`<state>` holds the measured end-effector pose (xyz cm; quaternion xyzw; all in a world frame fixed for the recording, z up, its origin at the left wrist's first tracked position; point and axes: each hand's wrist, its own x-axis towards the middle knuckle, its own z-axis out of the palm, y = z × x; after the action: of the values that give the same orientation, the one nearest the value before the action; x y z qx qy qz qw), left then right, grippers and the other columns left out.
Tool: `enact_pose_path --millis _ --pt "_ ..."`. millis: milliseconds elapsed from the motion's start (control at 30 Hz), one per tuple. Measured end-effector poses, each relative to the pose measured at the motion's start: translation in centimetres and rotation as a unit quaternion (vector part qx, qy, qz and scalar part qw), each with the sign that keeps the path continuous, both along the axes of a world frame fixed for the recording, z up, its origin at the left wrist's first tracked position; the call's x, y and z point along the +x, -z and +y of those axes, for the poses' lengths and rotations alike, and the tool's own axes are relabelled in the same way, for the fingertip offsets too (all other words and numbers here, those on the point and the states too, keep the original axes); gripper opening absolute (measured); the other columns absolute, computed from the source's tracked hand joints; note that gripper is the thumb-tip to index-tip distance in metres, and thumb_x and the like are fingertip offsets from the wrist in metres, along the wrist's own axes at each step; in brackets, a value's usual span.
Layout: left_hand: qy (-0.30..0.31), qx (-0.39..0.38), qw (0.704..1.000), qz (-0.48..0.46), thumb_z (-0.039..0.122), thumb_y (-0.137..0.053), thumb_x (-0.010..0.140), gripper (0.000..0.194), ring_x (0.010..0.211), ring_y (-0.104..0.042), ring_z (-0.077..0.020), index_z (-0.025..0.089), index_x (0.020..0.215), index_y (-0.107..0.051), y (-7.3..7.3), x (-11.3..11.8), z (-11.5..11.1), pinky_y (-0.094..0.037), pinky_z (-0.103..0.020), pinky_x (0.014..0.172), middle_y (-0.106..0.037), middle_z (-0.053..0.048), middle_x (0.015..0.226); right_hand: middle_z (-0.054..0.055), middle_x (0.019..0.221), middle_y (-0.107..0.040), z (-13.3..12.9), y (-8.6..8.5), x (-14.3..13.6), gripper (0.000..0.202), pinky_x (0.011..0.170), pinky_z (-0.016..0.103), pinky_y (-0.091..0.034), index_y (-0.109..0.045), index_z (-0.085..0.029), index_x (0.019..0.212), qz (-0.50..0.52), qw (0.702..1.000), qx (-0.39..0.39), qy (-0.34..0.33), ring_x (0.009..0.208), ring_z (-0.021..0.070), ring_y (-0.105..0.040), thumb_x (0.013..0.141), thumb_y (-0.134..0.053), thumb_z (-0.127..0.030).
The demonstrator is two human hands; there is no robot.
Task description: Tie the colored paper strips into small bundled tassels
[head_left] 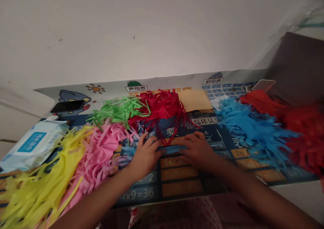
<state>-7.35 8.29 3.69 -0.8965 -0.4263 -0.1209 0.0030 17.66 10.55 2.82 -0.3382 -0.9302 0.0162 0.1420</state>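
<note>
Between my two hands a narrow blue paper strip stretches just above the printed mat. My left hand has its fingers closed on the strip's left part, and light blue fringe shows on that hand's far side. The right end is pinched under the curled fingers of my right hand. Directly beyond both hands lies a heap of red paper fringe, some strands trailing toward my fingers. Pink fringed paper spreads to the left of my left hand. A large blue fringed bundle rests off to the right.
Green fringe touches the red heap. Yellow fringe covers the near left, beside a wipes pack and a black phone. Orange-yellow paper lies by the wall. Red fringe piles at far right.
</note>
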Motion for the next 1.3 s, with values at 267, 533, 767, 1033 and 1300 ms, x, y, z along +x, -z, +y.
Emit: enact_pose_path --millis 267,533,767,1033,1300 --pt "-0.009 0.034 0.999 0.027 0.032 -0.062 0.081 0.013 0.102 -0.052 -0.0274 0.021 0.083 -0.068 -0.1 2.4 -0.4 -0.020 -0.060 0.109 -0.066 -0.007 0.087 0.005 0.089 -0.068 0.8 1.4 -0.8 0.015 0.092 0.042 -0.028 -0.065 -0.019 0.082 -0.008 0.997 0.068 -0.033 0.095 0.0211 -0.052 0.092 -0.054 -0.019" --pt "-0.006 0.035 0.999 0.013 0.031 -0.062 0.081 0.014 0.101 -0.055 -0.0256 0.020 0.086 -0.069 0.1 1.8 -0.4 -0.016 -0.060 0.111 -0.069 -0.005 0.086 0.010 0.100 -0.067 1.2 -1.6 -1.6 0.026 0.090 0.045 -0.027 -0.060 -0.015 0.103 -0.099 0.991 0.031 -0.078 0.091 0.0244 -0.054 0.078 -0.062 -0.021" --pt "-0.022 0.051 0.998 -0.014 0.030 -0.064 0.078 0.015 0.099 -0.057 -0.0253 0.020 0.088 -0.069 0.7 2.0 -0.4 -0.018 -0.059 0.110 -0.070 -0.004 0.085 0.009 0.098 -0.065 1.4 -0.3 -3.4 0.010 0.080 0.040 -0.029 -0.061 -0.016 0.094 -0.076 0.991 0.077 -0.082 0.091 0.0221 -0.051 0.090 -0.052 -0.019" --pt "-0.027 0.100 0.995 -0.004 0.019 -0.057 0.088 0.011 0.092 -0.056 -0.0229 0.021 0.087 -0.068 1.5 0.9 -1.1 -0.031 -0.050 0.100 -0.068 -0.003 0.083 0.003 0.091 -0.066 -0.2 2.0 -1.6 0.012 0.082 0.038 -0.026 -0.063 -0.020 0.088 -0.014 0.998 0.065 -0.003 0.093 0.0204 -0.050 0.095 -0.054 -0.023" --pt "-0.088 -0.001 0.988 -0.130 0.028 -0.056 0.091 0.019 0.088 -0.058 -0.0213 0.023 0.082 -0.071 1.9 -1.2 -0.7 -0.035 -0.042 0.087 -0.070 -0.003 0.083 0.004 0.093 -0.064 0.7 2.0 -1.1 0.013 0.078 0.034 -0.027 -0.064 -0.018 0.087 0.014 0.989 -0.081 0.125 0.088 0.0189 -0.052 0.093 -0.056 -0.026"
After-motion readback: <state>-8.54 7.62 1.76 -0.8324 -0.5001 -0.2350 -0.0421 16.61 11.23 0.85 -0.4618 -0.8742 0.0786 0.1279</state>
